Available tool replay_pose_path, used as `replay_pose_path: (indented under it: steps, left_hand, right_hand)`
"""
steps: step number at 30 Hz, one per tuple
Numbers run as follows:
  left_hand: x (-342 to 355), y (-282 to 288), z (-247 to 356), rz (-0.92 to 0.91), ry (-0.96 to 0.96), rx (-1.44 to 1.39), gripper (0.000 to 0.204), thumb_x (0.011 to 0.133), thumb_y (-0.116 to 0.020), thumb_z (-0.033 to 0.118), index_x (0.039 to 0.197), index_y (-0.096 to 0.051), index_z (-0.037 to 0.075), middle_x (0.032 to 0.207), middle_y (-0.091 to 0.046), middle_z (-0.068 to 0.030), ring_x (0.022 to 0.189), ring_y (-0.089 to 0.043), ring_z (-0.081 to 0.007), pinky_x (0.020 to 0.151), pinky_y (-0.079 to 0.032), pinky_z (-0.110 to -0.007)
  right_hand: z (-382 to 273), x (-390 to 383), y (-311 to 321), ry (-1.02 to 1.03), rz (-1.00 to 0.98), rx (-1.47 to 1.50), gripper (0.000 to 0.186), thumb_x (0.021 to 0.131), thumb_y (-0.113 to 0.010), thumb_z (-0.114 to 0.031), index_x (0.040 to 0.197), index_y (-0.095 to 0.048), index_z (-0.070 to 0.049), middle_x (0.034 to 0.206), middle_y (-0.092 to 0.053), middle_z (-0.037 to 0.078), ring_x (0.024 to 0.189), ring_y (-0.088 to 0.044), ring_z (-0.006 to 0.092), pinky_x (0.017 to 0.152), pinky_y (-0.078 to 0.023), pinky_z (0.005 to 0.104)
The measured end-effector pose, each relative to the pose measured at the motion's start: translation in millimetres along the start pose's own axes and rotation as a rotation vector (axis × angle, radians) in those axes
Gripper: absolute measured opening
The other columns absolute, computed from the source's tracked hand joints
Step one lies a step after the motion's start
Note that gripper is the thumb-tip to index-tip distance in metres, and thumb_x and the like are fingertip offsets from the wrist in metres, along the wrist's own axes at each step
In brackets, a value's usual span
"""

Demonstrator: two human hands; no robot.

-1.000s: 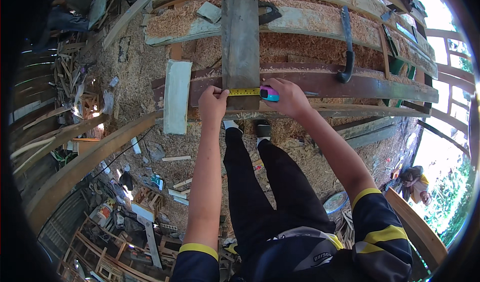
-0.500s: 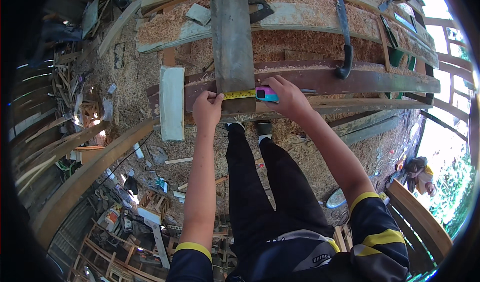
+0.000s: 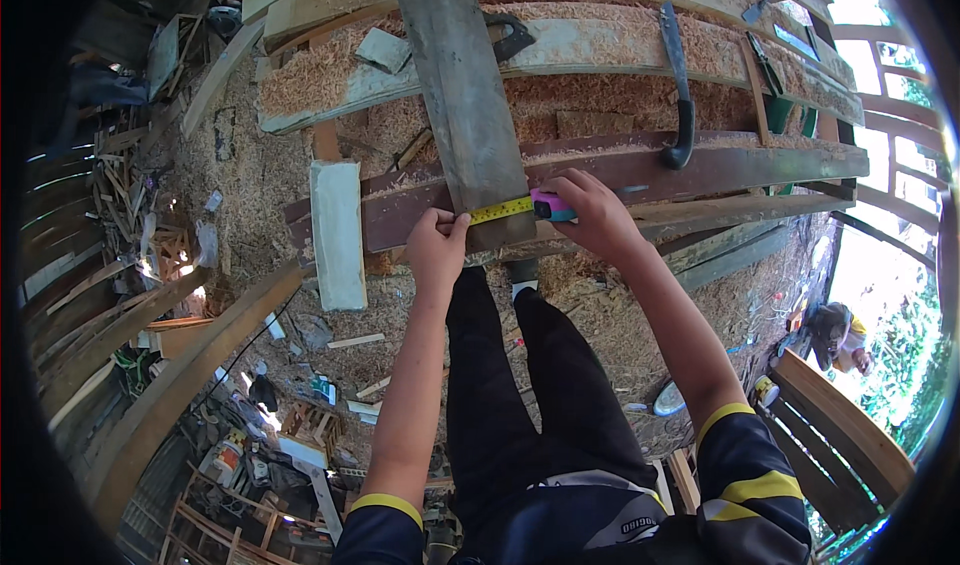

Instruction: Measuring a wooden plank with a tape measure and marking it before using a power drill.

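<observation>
Pinching the tape (image 3: 502,210) with the left hand (image 3: 437,250) at the left edge of the board (image 3: 460,95); gripping the case (image 3: 553,205) with the right hand (image 3: 597,217) just beside the board's right edge. Holding both hands apart, about equally near the board, stretching the tape crosswise over its near end. Facing the board's long axis, running away from the body, slanting left. Showing beyond: white block (image 3: 338,235) left of the board, knife (image 3: 678,90) right.
</observation>
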State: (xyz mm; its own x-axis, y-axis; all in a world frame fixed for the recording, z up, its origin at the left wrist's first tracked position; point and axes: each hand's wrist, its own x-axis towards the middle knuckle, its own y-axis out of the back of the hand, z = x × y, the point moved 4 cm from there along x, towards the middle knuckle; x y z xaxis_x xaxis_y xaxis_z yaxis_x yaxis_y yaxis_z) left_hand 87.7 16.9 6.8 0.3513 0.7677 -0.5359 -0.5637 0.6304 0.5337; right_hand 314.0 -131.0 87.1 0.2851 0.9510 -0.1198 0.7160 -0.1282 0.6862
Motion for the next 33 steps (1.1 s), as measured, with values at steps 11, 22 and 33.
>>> replay_pose_path:
  steps: [11,22,33]
  left_hand:
    - [-2.4,7.1,17.3,-0.023,-0.108,0.020,0.022,0.100,-0.080,0.018,0.110,-0.068,0.003,0.090,-0.071,-0.0070,0.078,-0.069,-0.0197,0.074,-0.056,-0.037]
    - [22.6,48.2,88.2,-0.062,-0.586,0.074,0.010,0.095,-0.077,0.010,0.099,-0.070,0.004,0.109,-0.063,-0.0114,0.110,-0.061,-0.0360,0.097,-0.050,-0.048]
    - [30.2,-45.7,186.0,-0.405,-0.526,-0.045,0.016,0.108,-0.065,0.018,0.110,-0.062,0.002,0.103,-0.063,-0.0132,0.095,-0.064,-0.0289,0.088,-0.052,-0.041]
  right_hand:
    - [-11.1,3.4,7.4,-0.007,0.013,0.006,0.053,0.074,-0.085,-0.003,0.125,-0.069,-0.008,0.119,-0.068,0.012,0.116,-0.065,0.0381,0.101,-0.054,0.0492]
    - [-24.7,19.8,35.3,-0.068,0.121,0.098,0.055,0.075,-0.087,-0.002,0.126,-0.068,-0.006,0.121,-0.066,0.013,0.113,-0.067,0.0391,0.097,-0.056,0.0484]
    - [30.4,10.2,69.1,-0.138,0.404,0.238,0.053,0.074,-0.094,-0.006,0.122,-0.072,-0.005,0.117,-0.070,0.014,0.109,-0.072,0.0353,0.091,-0.061,0.0433]
